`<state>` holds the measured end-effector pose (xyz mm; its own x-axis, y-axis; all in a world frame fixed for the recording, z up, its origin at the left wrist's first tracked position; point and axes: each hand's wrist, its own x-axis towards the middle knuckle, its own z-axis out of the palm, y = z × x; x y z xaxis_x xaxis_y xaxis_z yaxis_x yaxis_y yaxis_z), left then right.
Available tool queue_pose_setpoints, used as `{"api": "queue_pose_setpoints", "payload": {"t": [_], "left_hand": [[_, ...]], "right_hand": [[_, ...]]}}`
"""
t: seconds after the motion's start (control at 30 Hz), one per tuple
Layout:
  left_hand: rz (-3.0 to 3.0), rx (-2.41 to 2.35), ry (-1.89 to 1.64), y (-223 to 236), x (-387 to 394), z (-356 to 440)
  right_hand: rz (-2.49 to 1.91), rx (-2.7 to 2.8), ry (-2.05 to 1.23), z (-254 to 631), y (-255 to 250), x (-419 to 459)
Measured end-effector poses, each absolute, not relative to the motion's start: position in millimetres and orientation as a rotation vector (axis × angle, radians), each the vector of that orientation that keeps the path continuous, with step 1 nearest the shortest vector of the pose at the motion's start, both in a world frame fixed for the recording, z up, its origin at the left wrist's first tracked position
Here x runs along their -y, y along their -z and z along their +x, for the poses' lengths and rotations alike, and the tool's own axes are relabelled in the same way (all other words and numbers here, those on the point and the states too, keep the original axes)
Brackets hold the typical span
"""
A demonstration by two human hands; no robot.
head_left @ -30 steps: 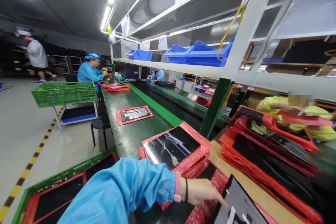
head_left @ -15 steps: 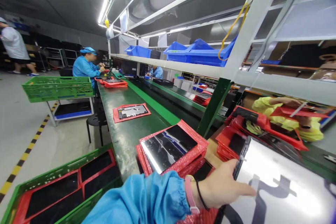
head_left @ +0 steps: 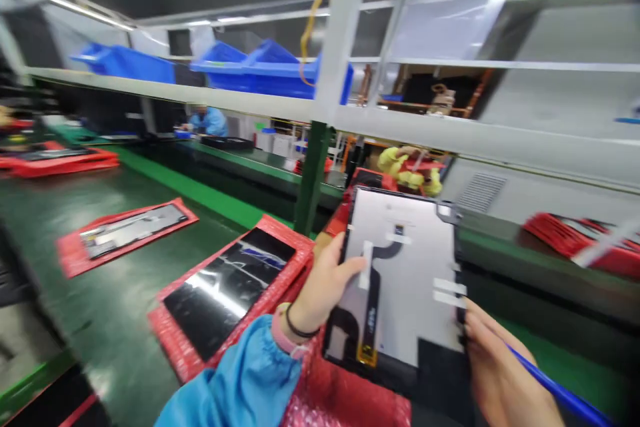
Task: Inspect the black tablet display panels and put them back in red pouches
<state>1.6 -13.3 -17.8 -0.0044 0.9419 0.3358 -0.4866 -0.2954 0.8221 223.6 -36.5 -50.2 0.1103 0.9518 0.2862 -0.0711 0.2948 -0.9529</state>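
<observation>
Panel point(head_left: 400, 297): head view; at the near right of the scene, held up between your two hands, grey side with its cable turned towards you. I judge the step in hand to be a two-handed hold of a thin part, so even support matters most.
Left hand point(head_left: 320, 290): closed on the left edge, thumb laid over the grey face, fingers mostly hidden beneath. The thumb tip sits by the white strip point(head_left: 367, 265); better to press on the frame, since a slip could lift that strip.
Right hand point(head_left: 505, 360): closed on the right edge, lower than your left; its grip on the underside cannot be made out. Matching the heights of both grips should spare the part a twist.
Blue rod point(head_left: 550, 383): thin, beside your right hand; whether you hold it I cannot tell. Its tip is best pointed away from the grey face.
Ribbon cable point(head_left: 371, 313): dark, running down the left half to a gold-coloured end point(head_left: 367, 355) near the lower edge. Likely delicate; leave it free of finger pressure.
Right strips point(head_left: 450, 292): two pale pieces at the right edge, close to your right hand; fingertips should stay off them.
Red wrap point(head_left: 350, 393): below and nearer than the panel, a soft surface should your grip falter.
Glossy screen point(head_left: 230, 297): to the left, lying on red bubble wrap point(head_left: 175, 347); near enough that a wide swing leftward could knock it.
</observation>
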Motion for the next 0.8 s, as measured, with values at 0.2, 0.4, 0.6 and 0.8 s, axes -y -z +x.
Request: {"api": "queue_pose_setpoints", "payload": {"t": [0.2, 0.4, 0.6, 0.8], "left_hand": [[1.163, -0.71, -1.445, 18.6, 10.4, -6.7], [1.195, -0.686, -1.414, 12.4, 13.9, -8.1], [1.22, -0.739, -1.413, 13.1, 14.0, -9.1], [1.249, -0.744, -1.407, 15.5, 10.6, -8.6]], "right_hand": [[-0.963, 0.966, -1.035, 215.2, 49.9, 47.9], [-0.86, 1.064, -1.043, 220.8, 54.1, 57.1], [-0.827, 1.049, -1.087, 218.8, 53.9, 61.7], [-0.893, 1.056, -1.018, 215.0, 57.4, 56.9]]}}
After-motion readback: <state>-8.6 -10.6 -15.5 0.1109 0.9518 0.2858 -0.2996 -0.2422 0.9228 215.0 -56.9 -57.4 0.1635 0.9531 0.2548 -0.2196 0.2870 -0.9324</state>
